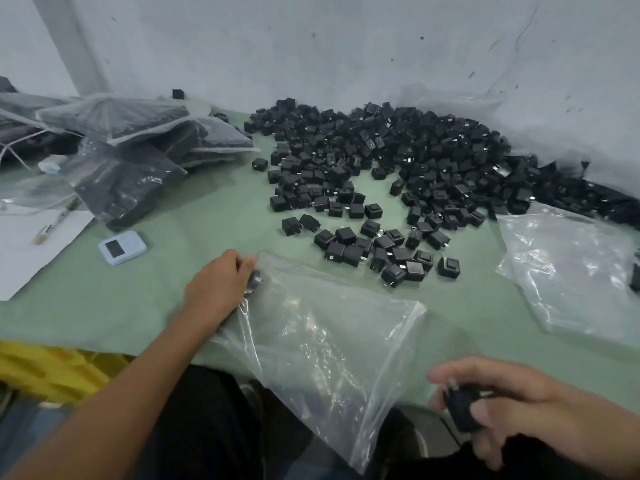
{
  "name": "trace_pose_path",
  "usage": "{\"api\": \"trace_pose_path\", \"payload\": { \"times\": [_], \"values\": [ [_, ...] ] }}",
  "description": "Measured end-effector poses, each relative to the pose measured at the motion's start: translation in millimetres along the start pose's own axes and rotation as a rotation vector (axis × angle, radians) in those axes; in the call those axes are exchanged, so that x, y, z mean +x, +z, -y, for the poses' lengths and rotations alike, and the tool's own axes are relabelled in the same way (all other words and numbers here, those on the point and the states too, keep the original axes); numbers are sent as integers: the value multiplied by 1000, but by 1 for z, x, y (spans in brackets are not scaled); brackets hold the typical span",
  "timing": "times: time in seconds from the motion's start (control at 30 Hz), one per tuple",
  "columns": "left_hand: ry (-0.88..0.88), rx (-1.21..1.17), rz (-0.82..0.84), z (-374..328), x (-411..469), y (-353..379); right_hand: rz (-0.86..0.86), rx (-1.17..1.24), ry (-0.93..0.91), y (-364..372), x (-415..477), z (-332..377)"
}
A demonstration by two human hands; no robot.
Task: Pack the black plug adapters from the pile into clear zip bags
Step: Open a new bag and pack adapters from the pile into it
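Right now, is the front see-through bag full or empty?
Almost empty: green table shows through the limp clear bag. Only one black adapter shows inside, at the corner, held by the left hand.

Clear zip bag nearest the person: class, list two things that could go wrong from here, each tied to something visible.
1. The clear zip bag hangs over the near edge of the table, gripped only by the left hand at one corner; added weight might drag it off.
2. The right hand holds an adapter near that edge, over the lap; a slip would probably send it floorward.
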State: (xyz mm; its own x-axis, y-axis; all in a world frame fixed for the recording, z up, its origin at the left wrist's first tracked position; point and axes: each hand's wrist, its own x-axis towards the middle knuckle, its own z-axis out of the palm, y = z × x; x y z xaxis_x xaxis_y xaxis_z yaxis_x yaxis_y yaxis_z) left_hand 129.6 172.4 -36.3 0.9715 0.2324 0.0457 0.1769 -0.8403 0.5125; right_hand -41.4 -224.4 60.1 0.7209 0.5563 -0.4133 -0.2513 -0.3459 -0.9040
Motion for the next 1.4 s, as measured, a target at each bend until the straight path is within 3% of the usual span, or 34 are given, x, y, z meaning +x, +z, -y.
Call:
{"api": "trace_pose_path", "payload": {
  "times": [0.07,0.2,0.47,0.67,0.73,0.93,1.03,1.2,1.4],
  "values": [
    [-10,0,6,0,1,0,42,-50,30,28,24,2],
    [-6,10,-1,0,0,0,-149,-62,-19,66,99,20],
    [5,26,-1,1,2,1,-303,390,-141,96,216,50],
    [3,32,-4,0,2,1,-745,206,-117,112,267,47],
    [0,32,0,0,1,1,-805,147,-168,117,273,42],
    [5,38,-5,1,1,2,-732,63,-227,119,278,35],
    [10,24,-1,3,0,2,-809,-82,-284,118,276,35],
    [10,17,0,3,0,2,-868,-98,-274,115,279,35],
    [3,24,3,2,0,1,-810,-295,-299,113,274,34]
  ]
}}
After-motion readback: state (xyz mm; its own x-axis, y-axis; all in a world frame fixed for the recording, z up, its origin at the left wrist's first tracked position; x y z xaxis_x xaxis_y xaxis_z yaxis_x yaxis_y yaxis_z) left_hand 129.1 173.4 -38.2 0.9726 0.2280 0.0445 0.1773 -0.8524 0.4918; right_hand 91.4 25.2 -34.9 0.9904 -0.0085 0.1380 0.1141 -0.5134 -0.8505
